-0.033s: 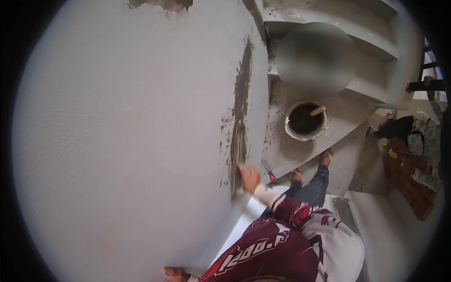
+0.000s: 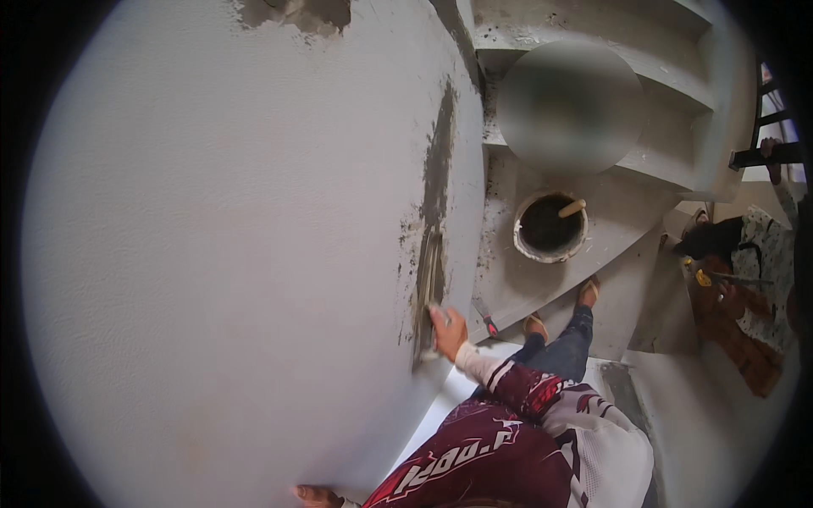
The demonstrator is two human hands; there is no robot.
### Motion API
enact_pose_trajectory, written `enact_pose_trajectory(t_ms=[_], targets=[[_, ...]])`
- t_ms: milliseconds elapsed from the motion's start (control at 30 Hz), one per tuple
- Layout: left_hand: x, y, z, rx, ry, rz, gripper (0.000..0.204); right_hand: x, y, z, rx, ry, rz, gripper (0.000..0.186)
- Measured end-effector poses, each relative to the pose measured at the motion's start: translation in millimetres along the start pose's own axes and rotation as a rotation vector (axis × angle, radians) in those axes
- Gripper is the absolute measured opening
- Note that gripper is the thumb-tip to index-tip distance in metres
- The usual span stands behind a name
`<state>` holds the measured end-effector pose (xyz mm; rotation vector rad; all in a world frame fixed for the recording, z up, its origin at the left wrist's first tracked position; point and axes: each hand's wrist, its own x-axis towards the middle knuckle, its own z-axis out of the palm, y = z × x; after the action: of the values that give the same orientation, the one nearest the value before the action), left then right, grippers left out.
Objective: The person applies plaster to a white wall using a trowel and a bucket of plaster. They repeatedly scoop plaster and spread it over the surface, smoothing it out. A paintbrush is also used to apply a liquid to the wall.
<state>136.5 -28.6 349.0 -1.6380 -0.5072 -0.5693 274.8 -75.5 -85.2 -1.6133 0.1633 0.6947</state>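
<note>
My right hand [image 2: 449, 332] is closed around the grip of a long, narrow plastering trowel [image 2: 432, 275]. Its blade lies along a strip of wet grey plaster [image 2: 438, 173] on the pale wall [image 2: 237, 237]. The grip itself is mostly hidden by my fingers. At the lower edge, my left hand [image 2: 316, 495] shows only in part beside the wall, its fingers extended and nothing visible in them. To the right of the trowel, a scraper with a red and black handle [image 2: 491, 325] lies on a step.
A bucket [image 2: 518, 239] of dark mix, with a wooden handle [image 2: 572, 207] sticking out, stands on a stair tread [image 2: 622, 212]. A blurred disc hides part of the steps above. At right, another person's hand [image 2: 770, 149] is at a dark rail [image 2: 783, 155]; a yellow tool [image 2: 703, 278] is near them.
The view has shifted slightly, so the wall patch and bucket sit a little lower. My right hand stays on the trowel, with little movement along the strip.
</note>
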Motion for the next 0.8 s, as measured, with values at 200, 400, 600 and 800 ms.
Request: enact_pose_trajectory(t_ms=[200,400,600,800], targets=[[-7,-7,11,-0.038,0.026,-0.001,0.084,231,-193,-143,-0.028,-0.065,0.068,0.052],[-7,-13,12,-0.039,0.024,0.022,0.085,131,-98,-71,0.118,0.082,-0.060,0.069],[5,-20,8,-0.027,0.051,0.046,0.085,-55,68,52,0.216,0.092,0.240,0.053],[-2,-24,16,-0.058,0.039,0.046,0.085,33,-127,-50,0.632,-0.010,0.279,0.043]])
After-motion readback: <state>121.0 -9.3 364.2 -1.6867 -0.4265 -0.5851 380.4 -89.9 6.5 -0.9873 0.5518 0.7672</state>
